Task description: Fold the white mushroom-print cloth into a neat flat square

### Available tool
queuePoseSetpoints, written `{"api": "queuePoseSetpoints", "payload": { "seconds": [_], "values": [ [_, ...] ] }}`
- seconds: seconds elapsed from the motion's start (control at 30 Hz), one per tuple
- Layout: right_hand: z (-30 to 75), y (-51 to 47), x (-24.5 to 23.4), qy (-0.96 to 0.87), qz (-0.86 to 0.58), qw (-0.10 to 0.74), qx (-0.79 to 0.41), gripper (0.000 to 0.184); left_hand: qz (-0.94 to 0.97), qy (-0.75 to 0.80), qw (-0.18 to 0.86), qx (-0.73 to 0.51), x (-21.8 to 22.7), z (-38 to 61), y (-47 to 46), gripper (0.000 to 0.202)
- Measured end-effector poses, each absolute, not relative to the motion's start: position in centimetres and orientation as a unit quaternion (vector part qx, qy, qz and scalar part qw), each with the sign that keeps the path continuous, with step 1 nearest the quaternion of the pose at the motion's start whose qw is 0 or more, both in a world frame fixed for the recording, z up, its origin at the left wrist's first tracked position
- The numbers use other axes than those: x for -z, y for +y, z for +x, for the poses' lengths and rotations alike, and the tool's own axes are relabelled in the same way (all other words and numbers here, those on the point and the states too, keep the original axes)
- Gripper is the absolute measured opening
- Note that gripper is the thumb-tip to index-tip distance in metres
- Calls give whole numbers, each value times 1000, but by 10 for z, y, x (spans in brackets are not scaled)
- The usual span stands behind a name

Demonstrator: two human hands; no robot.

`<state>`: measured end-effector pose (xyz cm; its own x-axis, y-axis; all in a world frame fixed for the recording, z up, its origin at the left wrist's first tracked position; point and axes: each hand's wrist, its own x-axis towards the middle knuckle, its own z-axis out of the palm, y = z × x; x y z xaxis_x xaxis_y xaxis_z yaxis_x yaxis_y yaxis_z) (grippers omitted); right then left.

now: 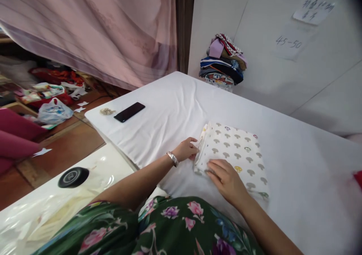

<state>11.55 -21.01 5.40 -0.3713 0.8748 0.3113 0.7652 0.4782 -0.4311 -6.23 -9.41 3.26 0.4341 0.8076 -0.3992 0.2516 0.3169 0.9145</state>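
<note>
A folded white cloth printed with small mushroom shapes (240, 149) lies on the white sheet (169, 108). My left hand (186, 149), with a bracelet at the wrist, pinches the cloth's stacked left edge. My right hand (226, 177) rests flat on the cloth's near left corner, fingers stretched toward the left.
A black phone (129, 112) and a small tan object (107, 111) lie near the sheet's far left edge. A pile of folded colourful clothes (223, 64) sits against the white wall. A round black object (73, 177) lies on a plastic-covered surface at left. Clutter covers the floor beyond.
</note>
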Motion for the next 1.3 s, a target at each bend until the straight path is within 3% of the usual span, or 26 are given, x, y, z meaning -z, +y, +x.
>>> {"api": "queuePoseSetpoints", "payload": {
  "seconds": [0.17, 0.3, 0.43, 0.67, 0.9, 1.0, 1.17, 1.3],
  "values": [
    [94, -200, -47, -819, -538, 195, -52, 21, 526, 474, 688, -160, -35, -73, -110, 21],
    [88, -198, -43, -816, -552, 169, -31, 21, 509, 469, 704, -158, -32, -76, -116, 20],
    [90, -199, -39, -820, -542, 182, -31, 21, 508, 472, 701, -166, -32, -74, -117, 24],
    [95, -202, -31, -814, -513, 272, -29, 23, 548, 468, 667, -190, -39, -71, -121, 14],
    [93, -203, -29, -831, -500, 239, -40, 18, 590, 494, 617, -162, -30, -76, -119, 7],
    [90, -205, -31, -826, -510, 235, -41, 20, 615, 508, 569, -198, -32, -71, -108, 9],
    [83, -211, -40, -820, -516, 242, -44, 25, 698, 547, 401, -228, -41, -44, -69, 22],
    [110, -215, -52, -804, -503, 300, -102, 23, 718, 571, 358, -176, -45, -13, -38, 35]
  ]
}}
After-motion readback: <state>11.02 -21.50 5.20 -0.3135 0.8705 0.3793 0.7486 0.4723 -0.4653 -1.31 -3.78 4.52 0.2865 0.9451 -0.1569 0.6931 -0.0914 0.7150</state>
